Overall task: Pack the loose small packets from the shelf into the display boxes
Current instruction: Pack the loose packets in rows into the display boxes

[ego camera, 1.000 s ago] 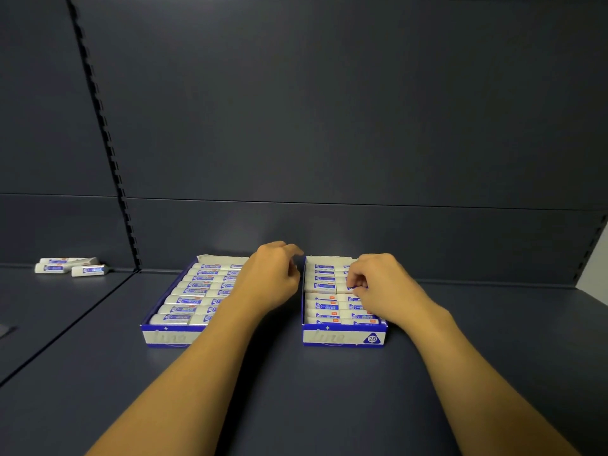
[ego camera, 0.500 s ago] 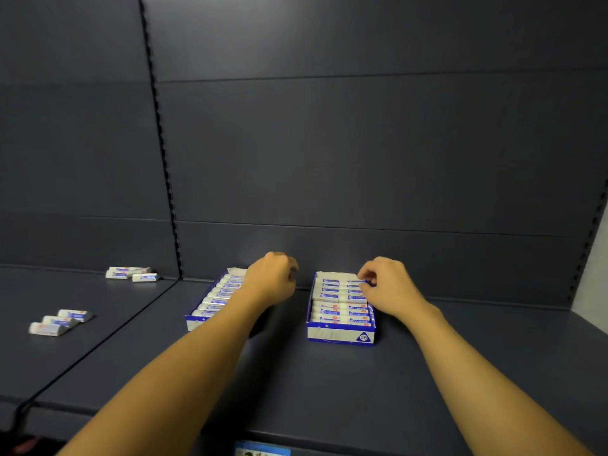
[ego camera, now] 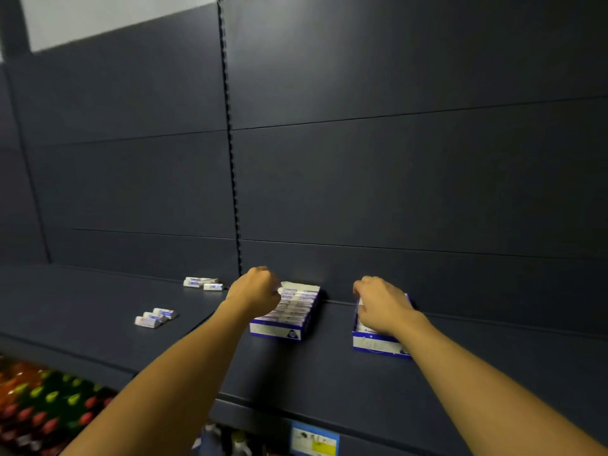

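Two blue-and-white display boxes stand at the back of the dark shelf [ego camera: 329, 373], both filled with rows of small white-and-blue packets. My left hand [ego camera: 255, 292] is curled over the rear left corner of the left display box [ego camera: 289, 319]. My right hand [ego camera: 381, 304] is curled over the top of the right display box [ego camera: 375, 345], covering most of its packets. The fingertips of both hands are hidden. Loose packets lie to the left: three near the back wall [ego camera: 202, 283] and three nearer the shelf's front [ego camera: 154, 317].
A slotted upright post [ego camera: 232, 159] splits the dark back panel above the boxes. Below the shelf, colourful bottles [ego camera: 42, 406] fill the lower left. A blue and yellow price tag [ego camera: 314, 439] hangs on the shelf's front edge.
The view has pulled back and swung left, bringing the second group of loose packets and the lower shelf into sight. My left hand has shifted from between the boxes to the left box's rear left corner.
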The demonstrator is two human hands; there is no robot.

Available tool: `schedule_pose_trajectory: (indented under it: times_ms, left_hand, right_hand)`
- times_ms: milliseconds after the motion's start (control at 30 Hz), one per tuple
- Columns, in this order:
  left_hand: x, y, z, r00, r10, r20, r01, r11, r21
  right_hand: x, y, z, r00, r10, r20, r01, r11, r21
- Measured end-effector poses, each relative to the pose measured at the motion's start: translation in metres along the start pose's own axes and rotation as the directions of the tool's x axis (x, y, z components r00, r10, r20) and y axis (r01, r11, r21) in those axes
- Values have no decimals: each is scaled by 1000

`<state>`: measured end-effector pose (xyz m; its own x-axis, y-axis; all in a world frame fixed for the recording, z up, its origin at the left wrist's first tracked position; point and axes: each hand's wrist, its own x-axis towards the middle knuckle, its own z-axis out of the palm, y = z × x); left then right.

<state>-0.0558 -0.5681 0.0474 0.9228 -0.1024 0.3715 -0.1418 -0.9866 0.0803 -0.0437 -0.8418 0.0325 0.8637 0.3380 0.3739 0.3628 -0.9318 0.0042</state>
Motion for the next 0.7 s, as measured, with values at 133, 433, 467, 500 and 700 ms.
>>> schedule_pose_trajectory:
  times_ms: [133,433,467,500,700]
  left_hand:
    - [-25,-41,-20,997,-76,0,76,997,-3]
    - [-83,-143,-60,989,-147,29,148,989,-14]
    - [-89,-156,-62,985,-164,44,165,986,-7]
    - [-95,-171,-65,983,-175,59,175,985,-1]
    - [-119,-241,-74,981,-163,103,165,986,-10]
  right_hand:
    - [9,-42,-9,999,-46,20,47,999,-21]
    - [27,-165,-12,994,-103,35,100,992,75]
    - [28,-180,-11,993,-108,36,105,991,84]
    - [30,-194,-10,993,-113,35,109,990,94]
    - [38,-264,-4,992,-118,40,114,989,90]
